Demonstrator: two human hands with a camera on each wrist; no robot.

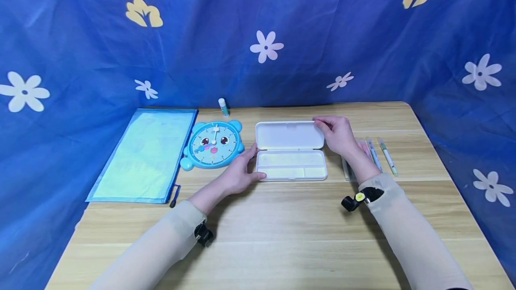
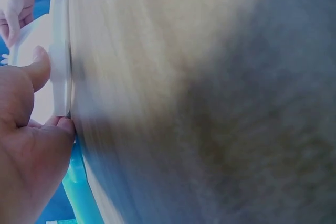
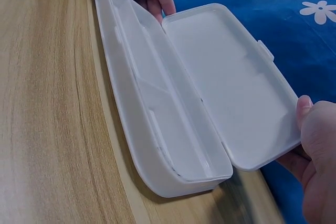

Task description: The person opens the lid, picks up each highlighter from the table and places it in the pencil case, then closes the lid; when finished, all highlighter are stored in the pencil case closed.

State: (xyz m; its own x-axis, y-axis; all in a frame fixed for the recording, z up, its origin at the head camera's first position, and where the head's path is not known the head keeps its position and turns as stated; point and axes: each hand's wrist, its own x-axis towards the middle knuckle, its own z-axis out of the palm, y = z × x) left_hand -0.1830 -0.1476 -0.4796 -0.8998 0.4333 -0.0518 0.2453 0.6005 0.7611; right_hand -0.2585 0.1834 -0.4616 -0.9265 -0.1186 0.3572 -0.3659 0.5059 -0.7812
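Note:
A white pencil case [image 1: 291, 164] lies with its lid [image 3: 231, 87] swung up and back on the hinge; divided compartments show inside its base. At the lid's right corner, my right hand [image 1: 338, 134] pinches the edge between thumb and fingers. My left hand [image 1: 239, 171] holds the left end of the base, its thumb at the front corner and its fingers along the side. In the left wrist view that left hand [image 2: 31, 129] grips the case's end [image 2: 60, 77]. No pens show in the case.
Left of the case are a blue toy clock [image 1: 213, 144] and a blue mesh zip bag [image 1: 145, 155]. A glue stick [image 1: 223, 107] stands at the back. Several pens [image 1: 388, 158] lie right, partly behind my right forearm. A blue flowered cloth [image 1: 266, 8] hangs behind the table [image 1: 282, 236].

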